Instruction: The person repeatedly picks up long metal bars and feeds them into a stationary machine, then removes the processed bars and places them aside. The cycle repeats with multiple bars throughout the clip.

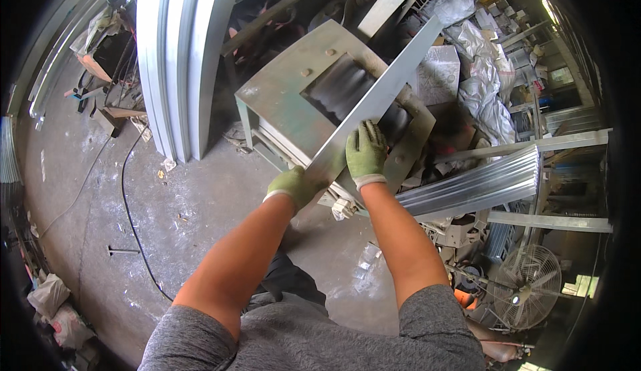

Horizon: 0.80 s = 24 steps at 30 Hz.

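A long flat metal profile slants across a worn, metal-topped machine table. My left hand, in a green glove with a pale cuff, grips the profile's near end at the table's front edge. Farther along, my right hand, gloved alike, lies on the profile with its fingers straight and together; its thumb is hard to make out. Beneath the profile, an opening in the tabletop shows a dark, ridged, roller-like surface. The profile covers part of that opening, and its far end reaches past the table.
Long silvery profiles stand at the left of the table. To the right lie a stack of ribbed metal profiles and crumpled silver sheeting. A caged fan stands at lower right. A black cable crosses the concrete floor.
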{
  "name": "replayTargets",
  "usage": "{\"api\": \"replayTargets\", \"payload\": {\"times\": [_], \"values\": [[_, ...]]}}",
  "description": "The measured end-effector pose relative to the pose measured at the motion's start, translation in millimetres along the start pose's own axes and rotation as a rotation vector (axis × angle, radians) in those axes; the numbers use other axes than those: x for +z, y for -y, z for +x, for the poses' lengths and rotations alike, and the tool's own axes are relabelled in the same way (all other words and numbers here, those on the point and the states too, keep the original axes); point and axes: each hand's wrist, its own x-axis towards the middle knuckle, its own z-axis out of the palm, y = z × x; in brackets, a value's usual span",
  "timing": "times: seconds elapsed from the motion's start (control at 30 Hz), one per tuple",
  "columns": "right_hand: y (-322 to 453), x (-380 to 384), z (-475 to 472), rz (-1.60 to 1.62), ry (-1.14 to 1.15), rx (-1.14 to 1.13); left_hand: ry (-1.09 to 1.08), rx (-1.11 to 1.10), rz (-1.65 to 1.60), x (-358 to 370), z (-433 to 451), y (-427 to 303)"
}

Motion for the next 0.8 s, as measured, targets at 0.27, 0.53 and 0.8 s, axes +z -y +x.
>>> {"api": "replayTargets", "payload": {"times": [0.27,0.53,0.8], "values": [[-67,5,69,-0.131,0.084,-0.054,-0.060,0.033,-0.024,-18,69,-88],[-114,30,113,-0.153,0.188,0.076,-0.049,0.098,-0.001,-23,94,-104],[-114,52,124,-0.324,0.352,0.097,-0.018,0.033,-0.061,-15,61,-74]]}}
